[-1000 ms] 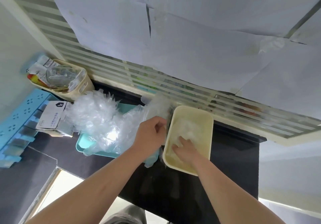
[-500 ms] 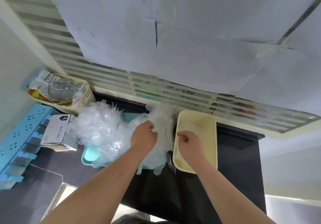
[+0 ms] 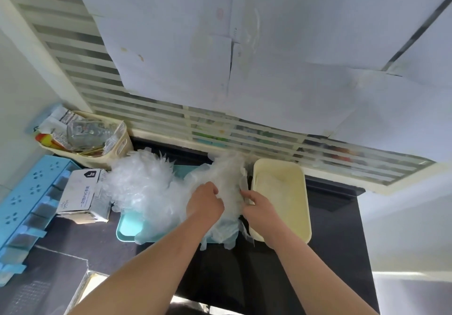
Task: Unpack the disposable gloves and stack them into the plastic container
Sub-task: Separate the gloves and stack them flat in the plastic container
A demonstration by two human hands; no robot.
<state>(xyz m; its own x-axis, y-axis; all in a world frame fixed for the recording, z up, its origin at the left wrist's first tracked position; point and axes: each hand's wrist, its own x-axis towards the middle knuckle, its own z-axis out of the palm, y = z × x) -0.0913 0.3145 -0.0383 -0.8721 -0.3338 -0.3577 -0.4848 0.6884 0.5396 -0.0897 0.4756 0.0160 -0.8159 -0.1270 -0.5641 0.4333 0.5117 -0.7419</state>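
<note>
Now: both hands work at the near-right edge of the heap of disposable gloves, which sprawls over a teal tray on the dark surface

Left hand: fingers curled down into the clear film, gripping a bunch. Judged to be anchoring the heap so one layer can be peeled off without dragging the rest along

Right hand: fingertips turned toward the left hand, pinching the film at the bunch's right side, just beside the left wall of the plastic container. The film partly hides the grip, so I read it as a pinch but cannot be sure

Container: cream, rectangular, directly right of the tray; touching it or just apart, cannot tell. Standing this close keeps each transfer short. Inside is a thin flat layer of clear gloves, count not readable. Most gloves lie on the tray, and a few hang off its near edge

Other: opened white box left of the heap, likely the gloves' packaging; cream basket behind it holds packets and a glass jar; blue rack at far left
</note>
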